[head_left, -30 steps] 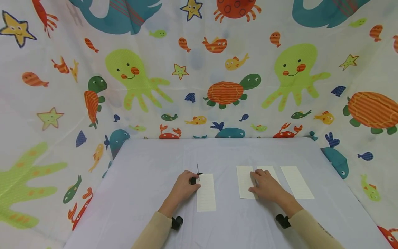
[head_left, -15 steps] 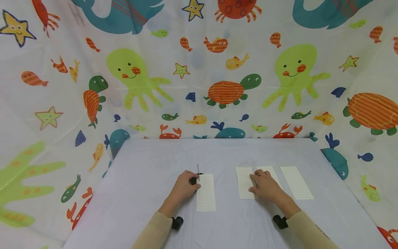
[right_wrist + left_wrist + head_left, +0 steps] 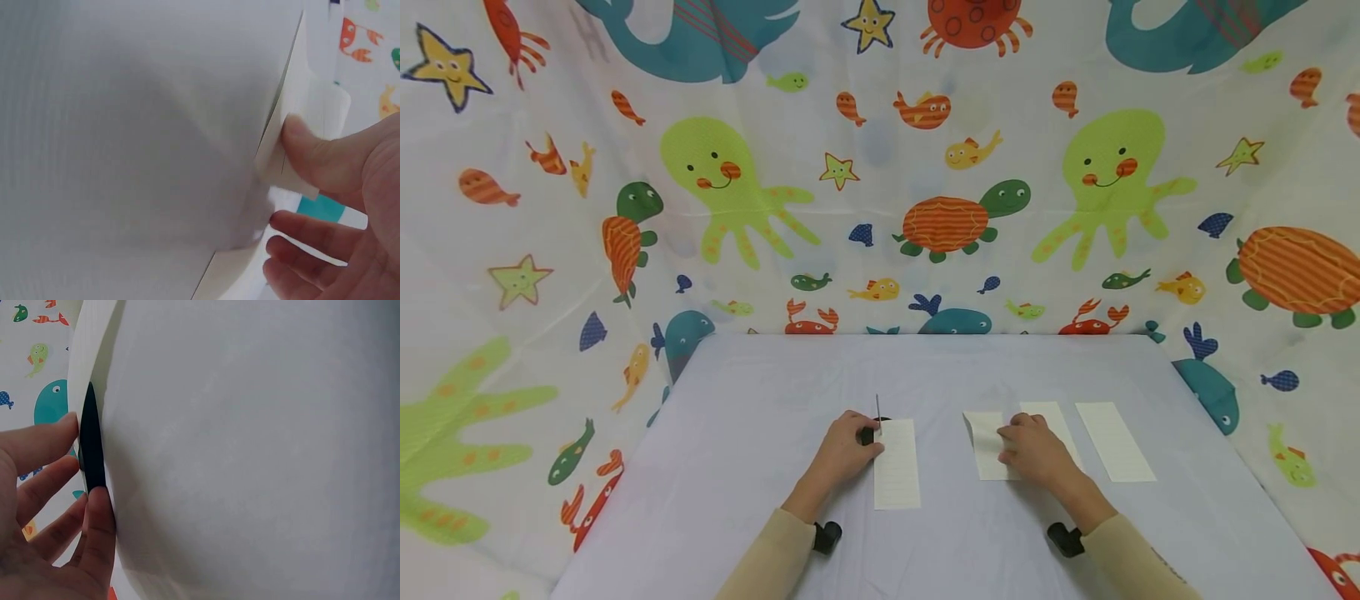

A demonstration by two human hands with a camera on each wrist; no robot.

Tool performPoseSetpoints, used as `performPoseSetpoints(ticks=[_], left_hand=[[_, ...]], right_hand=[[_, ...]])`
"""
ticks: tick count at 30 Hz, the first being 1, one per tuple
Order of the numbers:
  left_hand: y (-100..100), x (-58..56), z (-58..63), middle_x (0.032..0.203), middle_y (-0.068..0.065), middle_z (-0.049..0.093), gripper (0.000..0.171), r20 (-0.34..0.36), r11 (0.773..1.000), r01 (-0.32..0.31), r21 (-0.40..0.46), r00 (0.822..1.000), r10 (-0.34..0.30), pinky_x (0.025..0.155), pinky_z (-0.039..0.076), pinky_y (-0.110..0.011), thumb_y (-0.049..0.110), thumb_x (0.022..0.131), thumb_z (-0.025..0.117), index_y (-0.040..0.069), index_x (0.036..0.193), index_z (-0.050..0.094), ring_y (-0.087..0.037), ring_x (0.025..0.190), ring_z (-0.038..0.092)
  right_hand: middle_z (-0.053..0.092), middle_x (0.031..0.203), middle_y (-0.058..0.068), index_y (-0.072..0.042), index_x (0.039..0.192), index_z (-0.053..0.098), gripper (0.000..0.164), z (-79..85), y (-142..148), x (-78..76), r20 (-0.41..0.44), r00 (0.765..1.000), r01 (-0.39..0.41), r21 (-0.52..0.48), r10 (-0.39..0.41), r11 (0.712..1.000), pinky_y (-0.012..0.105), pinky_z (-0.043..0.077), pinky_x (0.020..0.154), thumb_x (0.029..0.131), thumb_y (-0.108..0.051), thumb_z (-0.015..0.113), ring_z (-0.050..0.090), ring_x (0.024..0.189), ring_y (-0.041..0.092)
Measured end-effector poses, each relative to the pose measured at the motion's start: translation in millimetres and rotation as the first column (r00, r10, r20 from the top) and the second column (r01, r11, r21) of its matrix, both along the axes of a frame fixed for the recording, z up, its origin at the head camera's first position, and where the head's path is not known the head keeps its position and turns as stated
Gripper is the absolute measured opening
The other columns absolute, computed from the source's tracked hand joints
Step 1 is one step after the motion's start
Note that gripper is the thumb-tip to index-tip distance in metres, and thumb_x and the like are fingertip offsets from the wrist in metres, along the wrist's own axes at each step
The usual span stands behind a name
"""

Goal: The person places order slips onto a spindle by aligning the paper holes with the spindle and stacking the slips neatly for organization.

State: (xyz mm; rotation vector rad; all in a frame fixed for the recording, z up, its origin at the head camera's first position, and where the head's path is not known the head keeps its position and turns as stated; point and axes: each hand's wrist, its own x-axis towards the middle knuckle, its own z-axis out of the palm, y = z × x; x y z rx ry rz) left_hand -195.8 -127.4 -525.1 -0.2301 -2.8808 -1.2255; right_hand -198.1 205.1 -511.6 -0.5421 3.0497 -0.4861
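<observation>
At the left sheet of lined cream paper, my left hand pinches a black-handled tool along its left edge; a thin metal rod or blade points away from the fingers. In the left wrist view the tool's black part shows between the thumb and fingers, partly under the paper; its kind is unclear. My right hand grips a second lined sheet by its right side, its far edge curling up off the table. The right wrist view has the thumb on this bent sheet, other fingers lower down.
Two more paper sheets lie to the right, one partly behind the right hand and another beyond it. The white cloth-covered table meets a sea-animal curtain at the back and sides.
The second sheet's far edge has lifted and curled toward me as the right hand shifted slightly left. The left hand, its tool and its sheet have stayed in place.
</observation>
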Motion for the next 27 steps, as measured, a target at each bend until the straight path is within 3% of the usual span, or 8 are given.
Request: performPoseSetpoints(ticks=[5,10,17,27], left_hand=[[-0.6,-0.4,-0.3,0.124,-0.015,0.061,0.031,0.001,1.000,0.000,-0.006,1.000,0.000,0.097,0.049,-0.050,0.015,0.088,0.078,0.003,0.116,0.072,-0.034,0.116,0.059],[-1.3,-1.8,-1.2,0.125,-0.015,0.061,0.032,0.005,1.000,-0.003,-0.011,1.000,0.003,0.097,0.049,-0.050,0.015,0.088,0.078,0.003,0.116,0.072,-0.034,0.116,0.059],[-1.9,-2.4,-0.2,0.125,-0.015,0.061,0.031,0.009,1.000,0.003,0.007,1.000,-0.004,0.097,0.049,-0.050,0.015,0.088,0.078,0.003,0.117,0.072,-0.033,0.114,0.059],[-2.1,-2.1,0.0,0.126,-0.014,0.060,0.030,0.019,1.000,0.002,0.002,1.000,-0.002,0.096,0.049,-0.049,0.015,0.089,0.077,0.004,0.117,0.072,-0.031,0.114,0.059]], right_hand=[[0.063,0.104,0.016,0.001,0.115,0.073,0.033,-0.7,-8.4,3.2,-0.022,0.999,0.039,-0.047,-0.040,0.998,0.049,0.052,0.080,0.083,-0.005,0.078,0.056,0.097,0.037],[0.064,0.102,0.018,0.007,0.124,0.065,0.043,0.4,-16.6,2.2,0.091,0.992,0.105,-0.181,-0.089,0.978,0.043,0.052,0.072,0.083,0.001,0.075,0.058,0.084,0.026],[0.065,0.113,0.022,0.008,0.137,0.055,0.060,5.8,-24.5,3.4,0.212,0.972,0.170,-0.341,-0.101,0.924,0.045,0.051,0.077,0.079,0.003,0.070,0.061,0.096,0.030],[0.067,0.117,0.014,0.001,0.123,0.068,0.037,-2.7,-31.4,6.3,0.276,0.942,0.306,-0.466,-0.192,0.830,0.038,0.053,0.075,0.087,-0.007,0.071,0.064,0.094,0.024]])
